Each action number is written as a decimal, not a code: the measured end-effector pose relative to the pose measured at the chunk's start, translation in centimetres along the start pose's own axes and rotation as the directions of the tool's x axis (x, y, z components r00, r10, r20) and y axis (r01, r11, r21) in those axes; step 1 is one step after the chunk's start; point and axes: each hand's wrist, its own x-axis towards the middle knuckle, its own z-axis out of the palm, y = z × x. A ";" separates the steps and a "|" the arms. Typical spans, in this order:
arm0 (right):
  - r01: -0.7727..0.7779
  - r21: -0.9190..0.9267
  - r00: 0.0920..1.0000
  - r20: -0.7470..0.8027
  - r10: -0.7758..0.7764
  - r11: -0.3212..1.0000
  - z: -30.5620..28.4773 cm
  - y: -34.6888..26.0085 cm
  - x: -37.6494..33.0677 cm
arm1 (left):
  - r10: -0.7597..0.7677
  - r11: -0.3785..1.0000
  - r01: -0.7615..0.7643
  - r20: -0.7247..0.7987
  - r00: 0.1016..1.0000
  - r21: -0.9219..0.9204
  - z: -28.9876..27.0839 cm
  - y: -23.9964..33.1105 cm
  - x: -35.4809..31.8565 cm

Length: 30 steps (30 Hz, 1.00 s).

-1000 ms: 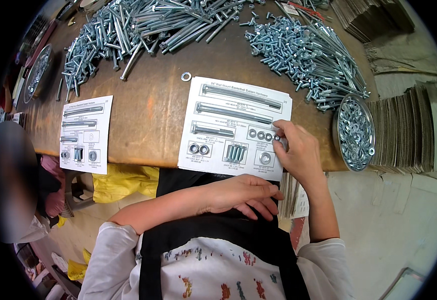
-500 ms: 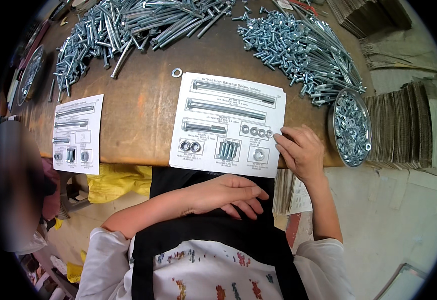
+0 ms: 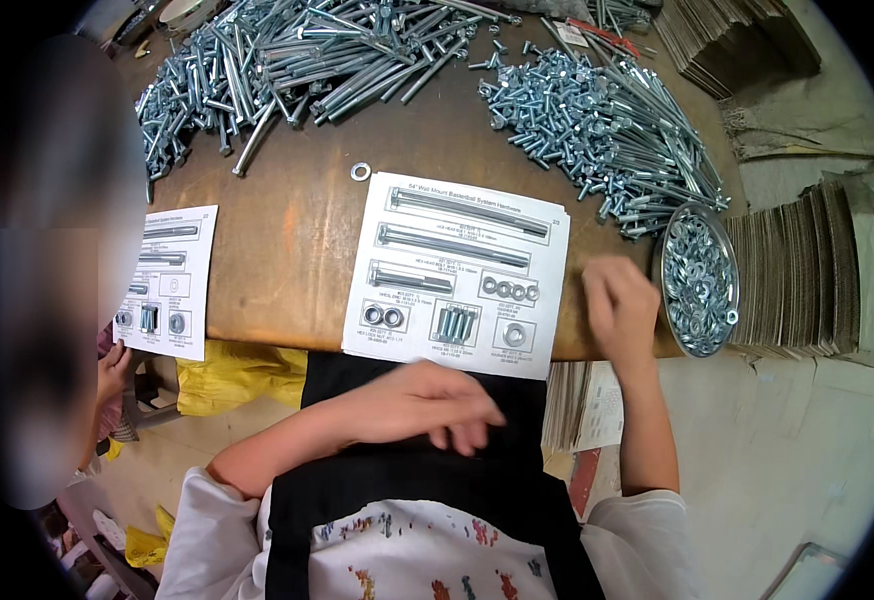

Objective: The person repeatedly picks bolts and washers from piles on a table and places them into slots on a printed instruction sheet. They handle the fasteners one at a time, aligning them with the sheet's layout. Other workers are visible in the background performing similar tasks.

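Observation:
A printed hardware sheet [image 3: 464,265], showing pictures of bolts, nuts and washers, lies on top of others at the table's front edge. Beside its right edge, my right hand [image 3: 617,310] hovers with bent fingers; the fingertips are hidden and slightly blurred. My left hand [image 3: 432,408] is held in front of the black apron [image 3: 427,465], below the sheet, its fingers loosely apart with nothing visible in them. One loose washer [image 3: 360,172] rests just beyond the sheet's upper left corner.
Long bolts [image 3: 287,60] form a heap at the back left, shorter bolts [image 3: 597,130] another at the back right. A metal bowl of washers [image 3: 699,280] stands at right, by stacked cardboard [image 3: 787,270]. At left, another person's hand [image 3: 112,372] is near a second sheet [image 3: 182,280].
My right hand has lifted away from the sheet's right edge, and its fingers have curled. My left hand has shifted slightly left. At left, the other person has leaned in over the table.

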 end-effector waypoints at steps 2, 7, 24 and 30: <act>-0.261 0.091 0.965 -0.007 0.262 0.961 -0.1 0.4 3.0 | 0.161 0.986 -0.162 -0.402 0.901 0.032 -0.1 -0.2 -2.6; -0.342 0.149 0.938 0.111 0.328 0.928 1.3 2.1 5.6 | 0.449 0.885 -0.276 -0.848 0.283 0.376 -4.1 -6.2 -5.2; -0.617 0.450 0.787 0.338 0.517 0.645 2.6 -0.2 6.5 | 0.099 0.919 -0.387 -0.906 0.411 -0.075 -4.5 -8.6 -7.6; -0.546 0.496 0.834 0.398 0.383 0.675 8.1 -5.4 10.3 | 0.079 0.891 -0.452 -0.968 0.237 -0.038 -6.5 -10.3 -14.2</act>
